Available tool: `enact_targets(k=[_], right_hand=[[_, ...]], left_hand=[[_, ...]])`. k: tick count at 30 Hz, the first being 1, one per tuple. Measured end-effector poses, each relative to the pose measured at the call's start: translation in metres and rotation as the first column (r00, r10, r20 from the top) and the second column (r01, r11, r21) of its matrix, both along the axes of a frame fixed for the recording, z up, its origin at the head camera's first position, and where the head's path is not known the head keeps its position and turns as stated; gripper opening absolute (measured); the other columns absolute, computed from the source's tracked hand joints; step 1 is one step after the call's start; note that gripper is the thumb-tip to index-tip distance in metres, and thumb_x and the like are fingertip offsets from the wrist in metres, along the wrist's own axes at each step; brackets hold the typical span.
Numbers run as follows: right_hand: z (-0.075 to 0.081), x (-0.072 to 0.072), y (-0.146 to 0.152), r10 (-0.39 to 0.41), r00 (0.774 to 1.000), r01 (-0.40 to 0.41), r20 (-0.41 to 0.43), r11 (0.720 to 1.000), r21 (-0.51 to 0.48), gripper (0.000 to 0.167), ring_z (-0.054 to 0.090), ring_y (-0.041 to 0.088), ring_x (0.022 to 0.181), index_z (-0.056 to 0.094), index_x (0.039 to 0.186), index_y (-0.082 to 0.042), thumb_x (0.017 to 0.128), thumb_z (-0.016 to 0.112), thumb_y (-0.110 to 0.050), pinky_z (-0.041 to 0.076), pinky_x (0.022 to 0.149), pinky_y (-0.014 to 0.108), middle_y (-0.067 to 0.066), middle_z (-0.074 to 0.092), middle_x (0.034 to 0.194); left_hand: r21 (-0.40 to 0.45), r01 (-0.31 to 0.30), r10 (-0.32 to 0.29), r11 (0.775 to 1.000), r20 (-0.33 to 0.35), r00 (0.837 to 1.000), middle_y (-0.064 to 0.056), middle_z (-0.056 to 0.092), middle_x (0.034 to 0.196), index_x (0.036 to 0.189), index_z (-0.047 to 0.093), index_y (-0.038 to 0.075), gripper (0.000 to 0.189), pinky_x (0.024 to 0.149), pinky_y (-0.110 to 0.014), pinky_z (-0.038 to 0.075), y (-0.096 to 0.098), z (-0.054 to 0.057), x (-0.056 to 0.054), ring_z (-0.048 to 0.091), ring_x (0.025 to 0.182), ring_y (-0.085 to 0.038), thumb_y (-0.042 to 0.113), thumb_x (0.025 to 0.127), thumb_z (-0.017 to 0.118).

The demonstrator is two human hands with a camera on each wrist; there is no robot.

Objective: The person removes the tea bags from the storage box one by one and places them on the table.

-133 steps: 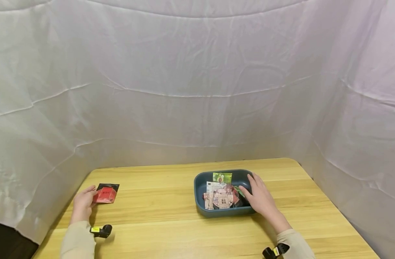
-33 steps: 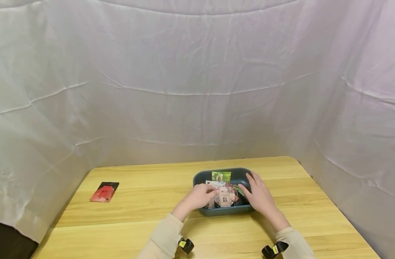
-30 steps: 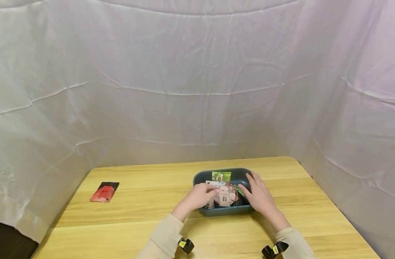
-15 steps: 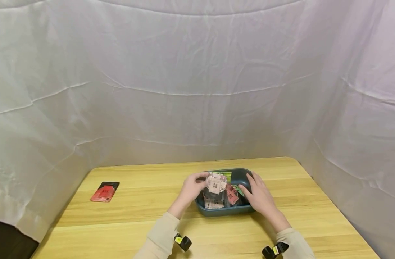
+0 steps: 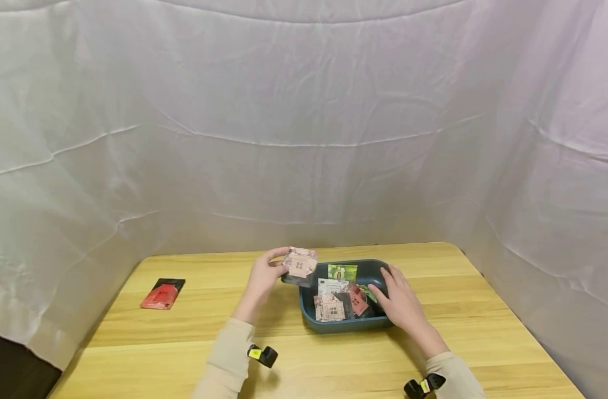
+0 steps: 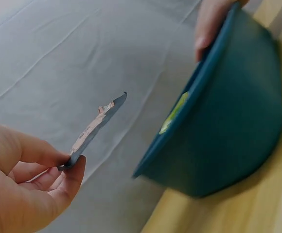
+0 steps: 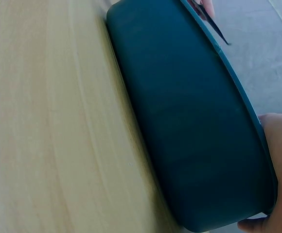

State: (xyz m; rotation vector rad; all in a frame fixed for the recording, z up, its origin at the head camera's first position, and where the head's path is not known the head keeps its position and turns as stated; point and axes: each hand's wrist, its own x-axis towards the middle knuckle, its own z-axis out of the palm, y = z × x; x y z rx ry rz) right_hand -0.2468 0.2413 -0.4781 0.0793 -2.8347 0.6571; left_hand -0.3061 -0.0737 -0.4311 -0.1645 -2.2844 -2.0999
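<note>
My left hand (image 5: pixel 265 274) pinches a flat pink-and-black sachet (image 5: pixel 301 266) between thumb and fingers, raised just left of a dark blue plastic bin. In the left wrist view the sachet (image 6: pixel 95 127) is seen nearly edge-on, apart from the bin (image 6: pixel 228 121). At the bin's right end, my right hand (image 5: pixel 402 302) holds the rim, with its thumb on the inner side. Inside the bin (image 5: pixel 344 328) lie several sachets: a green one (image 5: pixel 342 272), a white one (image 5: pixel 332 286), a pink one (image 5: pixel 329 308) and a red one (image 5: pixel 357 300).
A red-and-black sachet (image 5: pixel 163 293) lies alone on the left of the wooden table (image 5: pixel 214 332). A pale fabric curtain (image 5: pixel 304 183) hangs behind the table and along both sides. Each wrist carries a small black camera.
My left hand left the red-and-black sachet on the left, reached into the bin, then lifted out the pink-and-black sachet and moved it up and left. My right hand stayed at the rim.
</note>
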Motion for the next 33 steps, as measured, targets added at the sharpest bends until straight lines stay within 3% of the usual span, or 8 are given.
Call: enact_targets(k=[6,12,20,24,27,29,33], right_hand=[[-0.001,-0.001,0.001,0.001,1.000,-0.001,-0.005,1.000,0.002,0.070,0.022,0.047,0.144,0.033,0.149,0.001,0.100,0.045,-0.049,0.025,0.114,0.062,0.027,0.023,0.157],[-0.001,0.000,0.002,0.002,1.000,-0.002,-0.004,1.000,0.004,0.070,0.023,0.047,0.144,0.034,0.149,0.001,0.101,0.045,-0.048,0.025,0.114,0.062,0.027,0.023,0.157],[-0.001,0.000,0.003,0.001,1.000,-0.001,-0.006,1.000,-0.003,0.070,0.023,0.048,0.144,0.034,0.149,0.001,0.101,0.045,-0.048,0.025,0.114,0.063,0.027,0.023,0.157],[0.000,0.000,0.003,0.003,1.000,-0.003,-0.007,1.000,-0.001,0.070,0.023,0.048,0.144,0.033,0.149,0.001,0.101,0.044,-0.048,0.025,0.114,0.063,0.028,0.023,0.157],[0.000,0.000,0.003,0.003,1.000,-0.003,-0.005,1.000,0.002,0.070,0.023,0.048,0.144,0.033,0.149,0.001,0.101,0.044,-0.049,0.025,0.114,0.063,0.028,0.023,0.157],[0.000,0.000,0.003,0.004,1.000,-0.004,-0.007,1.000,0.001,0.070,0.023,0.048,0.144,0.034,0.149,0.002,0.101,0.044,-0.049,0.025,0.114,0.063,0.028,0.024,0.157],[0.000,0.000,0.003,0.006,1.000,-0.006,-0.011,1.000,-0.004,0.070,0.023,0.048,0.143,0.035,0.148,0.002,0.101,0.045,-0.048,0.025,0.114,0.063,0.028,0.024,0.156]], left_hand=[[0.043,-0.079,0.077,0.996,0.045,0.996,-0.022,0.055,0.134,0.132,0.058,0.000,0.047,0.073,-0.018,0.052,-0.036,0.007,-0.010,0.064,0.101,-0.019,-0.012,0.086,0.056],[0.032,-0.158,0.156,0.987,0.073,0.985,-0.028,0.055,0.133,0.136,0.054,-0.001,0.049,0.071,-0.013,0.050,-0.071,0.007,-0.017,0.061,0.098,-0.014,-0.012,0.088,0.053],[-0.041,-0.239,0.242,0.970,0.097,0.966,-0.020,0.045,0.147,0.139,0.051,0.001,0.048,0.072,-0.008,0.044,-0.113,0.001,-0.019,0.051,0.120,-0.026,-0.007,0.093,0.050],[-0.077,-0.261,0.269,0.962,0.125,0.955,-0.021,0.041,0.151,0.142,0.049,0.003,0.048,0.084,-0.018,0.042,-0.131,-0.004,-0.016,0.041,0.131,-0.029,-0.006,0.094,0.048],[-0.109,-0.273,0.287,0.956,0.144,0.947,-0.021,0.039,0.152,0.143,0.047,0.003,0.050,0.084,-0.022,0.039,-0.143,-0.011,-0.013,0.038,0.131,-0.028,-0.006,0.094,0.046],[-0.134,-0.286,0.305,0.949,0.155,0.940,-0.020,0.039,0.152,0.143,0.048,0.005,0.050,0.075,-0.024,0.041,-0.152,-0.016,-0.012,0.050,0.111,-0.026,-0.005,0.094,0.046],[-0.169,-0.309,0.338,0.936,0.181,0.923,-0.020,0.039,0.152,0.143,0.048,0.007,0.051,0.058,-0.022,0.039,-0.166,-0.026,-0.010,0.045,0.071,-0.010,-0.005,0.094,0.046]])
